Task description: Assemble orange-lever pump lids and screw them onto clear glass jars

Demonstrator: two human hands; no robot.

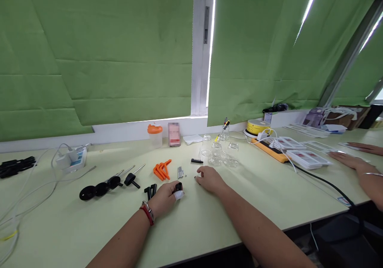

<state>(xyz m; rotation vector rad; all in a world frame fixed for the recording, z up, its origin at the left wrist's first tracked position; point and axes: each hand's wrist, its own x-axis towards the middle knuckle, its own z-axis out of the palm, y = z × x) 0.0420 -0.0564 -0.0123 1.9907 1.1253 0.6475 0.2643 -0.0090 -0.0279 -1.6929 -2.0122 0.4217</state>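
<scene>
My left hand (166, 198), a white wrap on its thumb, is closed round a small black plastic part (178, 186). More black plastic pieces (150, 191) lie just behind its knuckles. My right hand (211, 179) rests low over the table, thumb and forefinger curled together. A tiny dark bit (195, 176) shows at its fingertips, too small to name. Between and beyond the hands lie short metal pins (180, 172), a tiny metal ring (186, 175), a black ridged strip (196, 161) and several orange bent plastic pieces (162, 169).
At left are black discs with metal rods (102, 189) and a power strip (78, 159) with cables. Upturned clear glasses (217, 156) stand behind my right hand. An orange-lidded cup (155, 136) is at the back. Another person's hands (348, 160) touch white cards at right.
</scene>
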